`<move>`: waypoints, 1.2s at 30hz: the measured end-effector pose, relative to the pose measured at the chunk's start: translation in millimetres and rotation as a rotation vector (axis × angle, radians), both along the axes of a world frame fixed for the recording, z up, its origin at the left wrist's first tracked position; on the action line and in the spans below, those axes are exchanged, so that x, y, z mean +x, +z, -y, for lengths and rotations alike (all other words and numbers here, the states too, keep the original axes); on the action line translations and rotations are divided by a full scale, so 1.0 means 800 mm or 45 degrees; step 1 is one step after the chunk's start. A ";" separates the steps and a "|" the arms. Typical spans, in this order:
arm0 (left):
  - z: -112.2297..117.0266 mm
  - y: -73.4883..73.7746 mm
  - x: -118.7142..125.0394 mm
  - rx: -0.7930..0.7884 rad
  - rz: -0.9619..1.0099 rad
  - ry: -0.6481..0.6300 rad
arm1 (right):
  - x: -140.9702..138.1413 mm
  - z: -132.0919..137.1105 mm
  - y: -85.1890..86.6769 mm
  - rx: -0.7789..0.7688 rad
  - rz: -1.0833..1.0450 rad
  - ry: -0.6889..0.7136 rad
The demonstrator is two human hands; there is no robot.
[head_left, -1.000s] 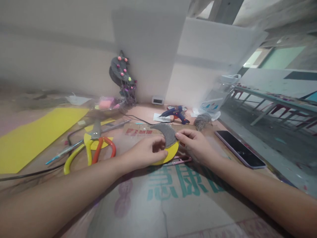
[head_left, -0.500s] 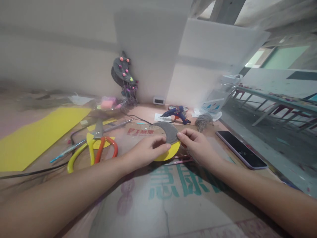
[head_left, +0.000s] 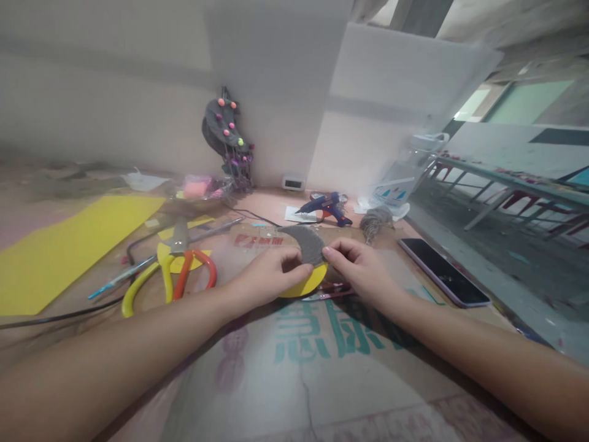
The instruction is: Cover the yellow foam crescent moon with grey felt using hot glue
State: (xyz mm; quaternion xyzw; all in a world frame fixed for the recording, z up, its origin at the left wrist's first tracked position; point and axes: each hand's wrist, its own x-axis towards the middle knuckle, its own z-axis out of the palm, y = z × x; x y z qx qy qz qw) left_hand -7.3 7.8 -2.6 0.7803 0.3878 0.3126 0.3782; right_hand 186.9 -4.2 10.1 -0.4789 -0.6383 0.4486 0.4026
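Lying at the far left of my work surface is a yellow sheet (head_left: 87, 248). Next to the right are scissors (head_left: 178, 247) with yellow and orange-red handles, set down and not in use. Behind these, against the wall, stands a gray ornament (head_left: 221, 129) fitted with small colored balls.

My left hand (head_left: 271, 273) is closed on the crescent (head_left: 311, 247), thumb across its front where gray meets yellow. The crescent is held over the printed cardboard, between my two hands.

Progress: the upper tip and the middle section are covered in gray; the lower section is bare yellow and not yet covered. I judge coverage to be past the halfway point. No colored balls are fitted to it.

Appearance: a curved form, hollow side facing left, with a matte, fine-textured gray layer and a smooth yellow base. The gray layer appears to be wound yarn.

A cutter (head_left: 329, 293) lies just below. My right hand (head_left: 361, 267) has thumb and forefinger pinched together at the outer edge; whether a strand runs between them, I cannot tell. Farther right is gray yarn (head_left: 376, 224), then a phone (head_left: 444, 271).
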 end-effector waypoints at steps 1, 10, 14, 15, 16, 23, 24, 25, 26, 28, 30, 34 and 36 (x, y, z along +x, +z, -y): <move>0.000 0.000 0.000 -0.007 0.011 -0.002 | 0.000 0.000 0.000 0.002 -0.002 -0.001; -0.004 -0.002 0.000 -0.278 0.156 0.213 | -0.003 0.005 0.003 -0.052 0.036 0.123; -0.008 -0.003 0.000 -0.169 0.168 0.295 | 0.002 -0.001 0.003 0.074 0.154 0.179; -0.008 -0.004 0.000 -0.158 0.176 0.316 | 0.003 -0.004 0.002 0.135 0.207 0.193; -0.009 -0.004 0.000 -0.154 0.182 0.336 | 0.005 -0.007 0.002 0.192 0.261 0.199; -0.007 -0.006 -0.002 -0.124 0.124 0.350 | 0.006 -0.012 0.001 0.304 0.408 0.080; -0.007 -0.005 -0.002 -0.119 0.113 0.344 | 0.005 -0.011 0.002 0.299 0.403 0.072; -0.007 -0.005 -0.002 -0.119 0.106 0.337 | 0.004 -0.010 0.002 0.294 0.398 0.066; -0.007 -0.005 -0.002 -0.123 0.104 0.327 | 0.003 -0.010 0.003 0.291 0.392 0.059; -0.007 -0.005 -0.003 -0.130 0.104 0.316 | 0.002 -0.009 0.003 0.288 0.383 0.040; -0.007 -0.005 -0.003 -0.131 0.103 0.321 | 0.002 -0.009 0.002 0.285 0.376 0.023; -0.004 -0.002 -0.002 -0.168 0.105 0.312 | 0.004 -0.010 0.000 0.260 0.347 0.003; -0.003 0.000 -0.002 -0.208 0.122 0.302 | 0.005 -0.010 -0.001 0.233 0.307 -0.010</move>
